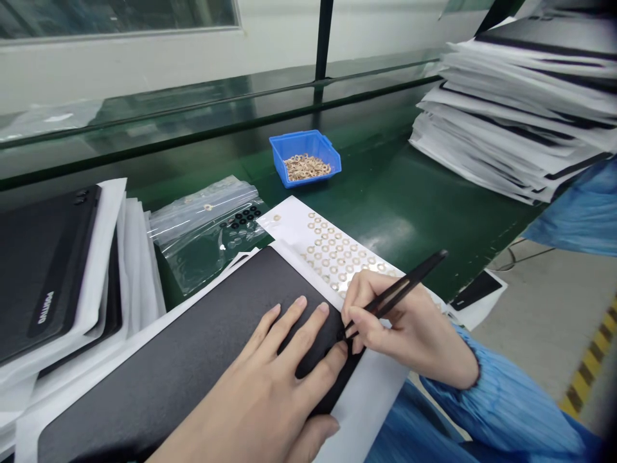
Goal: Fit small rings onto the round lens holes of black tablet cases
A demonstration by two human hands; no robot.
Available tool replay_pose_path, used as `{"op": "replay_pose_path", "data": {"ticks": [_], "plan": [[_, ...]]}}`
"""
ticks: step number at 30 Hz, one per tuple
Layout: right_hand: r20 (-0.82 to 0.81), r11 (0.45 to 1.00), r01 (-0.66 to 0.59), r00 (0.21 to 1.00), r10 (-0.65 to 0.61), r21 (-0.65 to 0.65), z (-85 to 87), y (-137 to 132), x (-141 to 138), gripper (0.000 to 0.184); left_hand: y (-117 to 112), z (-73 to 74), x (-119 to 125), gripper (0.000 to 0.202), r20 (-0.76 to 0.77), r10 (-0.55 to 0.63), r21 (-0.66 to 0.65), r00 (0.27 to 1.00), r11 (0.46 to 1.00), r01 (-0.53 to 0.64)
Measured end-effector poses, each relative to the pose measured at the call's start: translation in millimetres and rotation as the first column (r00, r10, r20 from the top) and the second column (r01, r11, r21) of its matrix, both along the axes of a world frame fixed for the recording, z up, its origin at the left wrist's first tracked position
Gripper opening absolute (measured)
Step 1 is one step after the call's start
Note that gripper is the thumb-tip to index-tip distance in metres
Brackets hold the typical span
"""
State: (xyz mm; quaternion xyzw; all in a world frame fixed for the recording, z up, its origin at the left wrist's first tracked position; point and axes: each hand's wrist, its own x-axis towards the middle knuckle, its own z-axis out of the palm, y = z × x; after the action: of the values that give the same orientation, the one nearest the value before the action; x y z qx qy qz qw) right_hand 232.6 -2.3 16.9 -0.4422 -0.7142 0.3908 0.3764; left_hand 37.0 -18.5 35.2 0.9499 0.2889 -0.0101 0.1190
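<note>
A flat black panel (pixel 202 334) lies on white paper in front of me. My left hand (pixel 274 379) rests on it with the fingers spread, its index fingertip close to the panel's right corner. In my right hand (pixel 385 315) is a pair of black tweezers (pixel 409 278), slanting down to that same corner. The tips meet a small black part there, mostly hidden by my fingers. Just beyond my right hand, a white sheet (pixel 294 215) carries rows of small beige rings (pixel 332 247).
A blue bin (pixel 308 141) holds many small beige rings. Left of it lies a clear plastic bag (pixel 207 225) near several black rings (pixel 245 215). Black panels interleaved with white paper are stacked at the left (pixel 48 257) and at the back right (pixel 511 122).
</note>
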Motion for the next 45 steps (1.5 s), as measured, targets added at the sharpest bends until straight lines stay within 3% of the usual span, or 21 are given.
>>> {"op": "replay_pose_path", "data": {"ticks": [4,10,16,21,26,29,32,35,38,41,45], "plan": [[-0.119,0.997,-0.07,0.991,0.067,-0.021,-2.4,-1,9,0.012,0,0.6,1,0.049,-0.022,0.011,-0.019,1.0,1.0,-0.012],[-0.013,0.985,-0.107,0.994,0.11,0.139,-0.9,1,14,0.003,3,2.6,3,0.051,-0.074,-0.003,-0.026,0.997,1.0,0.001],[0.04,0.97,-0.109,0.994,0.103,0.215,2.0,0,11,0.008,2,3.8,3,0.052,-0.08,-0.023,-0.004,0.996,1.0,0.023],[0.01,0.969,-0.094,0.995,0.094,0.229,-0.6,-2,13,0.008,2,0.8,0,0.048,-0.071,-0.013,-0.003,0.997,1.0,0.013],[-0.137,0.986,-0.046,0.988,0.069,0.162,-2.8,-7,16,0.008,0,4.9,-1,0.047,-0.029,0.005,-0.033,1.0,0.999,-0.006],[-0.175,0.99,-0.019,0.984,0.043,0.137,5.1,-13,24,0.013,-1,10.3,1,0.043,-0.048,0.014,-0.044,0.999,0.999,-0.016],[-0.057,0.989,-0.021,0.998,0.029,0.143,24.1,-12,38,0.014,1,16.4,5,0.042,-0.059,0.034,-0.064,0.998,0.997,-0.038],[0.109,0.979,-0.038,0.994,0.016,0.201,45.5,9,43,0.015,2,19.9,6,0.043,-0.029,0.058,-0.125,0.998,0.99,-0.061],[0.146,0.976,-0.072,0.988,0.042,0.207,53.1,53,21,0.019,0,17.0,3,0.045,0.02,0.077,-0.135,0.997,0.988,-0.074],[0.131,0.974,-0.164,0.981,0.144,0.156,39.8,108,-27,0.024,-2,8.6,-2,0.041,0.099,0.057,-0.066,0.993,0.997,-0.051],[0.108,0.955,-0.246,0.967,0.23,0.168,4.4,158,-94,0.028,-2,1.2,-7,0.033,0.194,0.029,0.014,0.981,0.999,-0.032]]}}
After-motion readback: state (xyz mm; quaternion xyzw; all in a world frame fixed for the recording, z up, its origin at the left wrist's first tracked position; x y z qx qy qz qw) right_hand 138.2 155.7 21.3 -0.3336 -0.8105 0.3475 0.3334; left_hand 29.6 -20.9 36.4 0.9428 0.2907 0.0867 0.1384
